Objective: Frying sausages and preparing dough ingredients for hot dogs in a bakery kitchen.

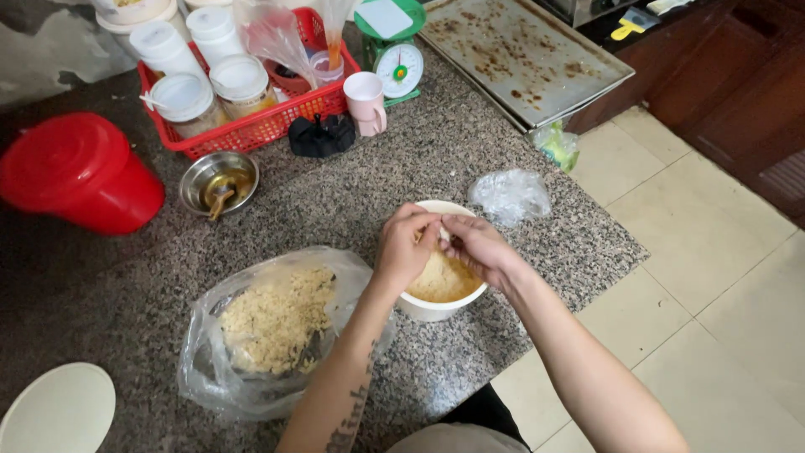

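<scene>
Near the speckled granite counter's [126,285] front edge, the left hand [404,247] and right hand [478,248] pinch together over a round white bowl [428,307] of yellow crumbs; what they grip is unclear; a crumb-filled plastic bag [272,327] lies beside.

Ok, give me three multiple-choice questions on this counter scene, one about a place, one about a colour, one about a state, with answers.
1. Where is the white bowl?
A. In the red basket
B. Under both hands, right of the plastic bag of crumbs
C. On the baking tray

2. What colour is the lidded bucket?
A. Red
B. Blue
C. Yellow

3. How are the hands?
A. Resting flat on the counter
B. Holding the mug
C. Fingertips meeting above the bowl

Answers: B, the left hand and right hand are over it, plastic bag of crumbs beside; A, it is red; C, the fingertips touch over the yellow filling.
</scene>
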